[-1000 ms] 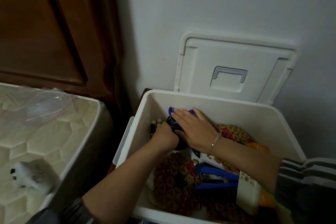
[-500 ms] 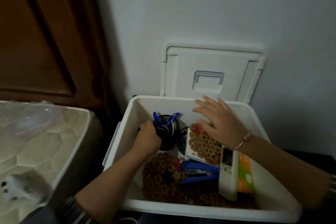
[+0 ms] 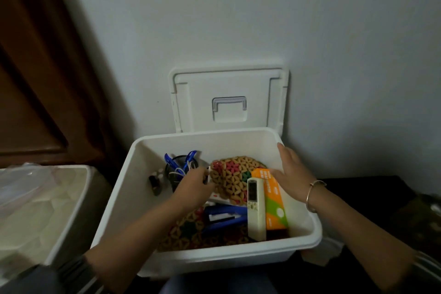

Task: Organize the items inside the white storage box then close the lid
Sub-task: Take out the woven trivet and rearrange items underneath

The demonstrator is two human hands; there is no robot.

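Fingers [image 3: 285, 157] of her right hand [image 3: 292, 174] lie spread, grasping nothing, over the orange carton [image 3: 274, 200], while the left hand [image 3: 194, 186] pinches the woven mat [image 3: 232, 181] in the white storage box [image 3: 124, 188].

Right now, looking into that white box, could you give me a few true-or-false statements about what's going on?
1. The lid leans upright against the wall behind the box. True.
2. The remote lies beside the orange carton. True.
3. The right hand grips the blue stapler. False: it rests open by the carton; the stapler lies untouched.
4. The box is empty. False: it holds a pen cup, woven mats and more.
5. The left hand reaches inside the box. True.
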